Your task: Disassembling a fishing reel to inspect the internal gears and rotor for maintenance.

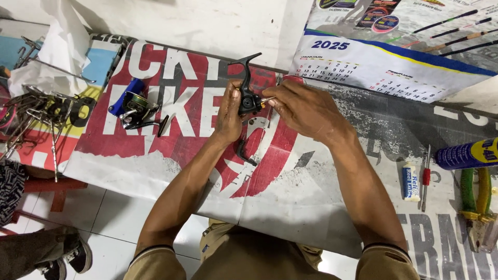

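Left hand (229, 115) clamped round black reel body (248, 98), held above red banner (171, 135). Right hand (303, 110) pinches small metal part (267, 99) at reel body's side; exact piece unclear. Risk: part slips from fingertips, rolls off banner. Loose black handle (246, 152) below reel body, second reel (136, 110) left of it.

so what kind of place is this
Probably a small fishing-reel repair spot, set up on the floor. The left hand holds a black reel body, a second reel lies on the banner, and pliers and an oil bottle sit nearby.
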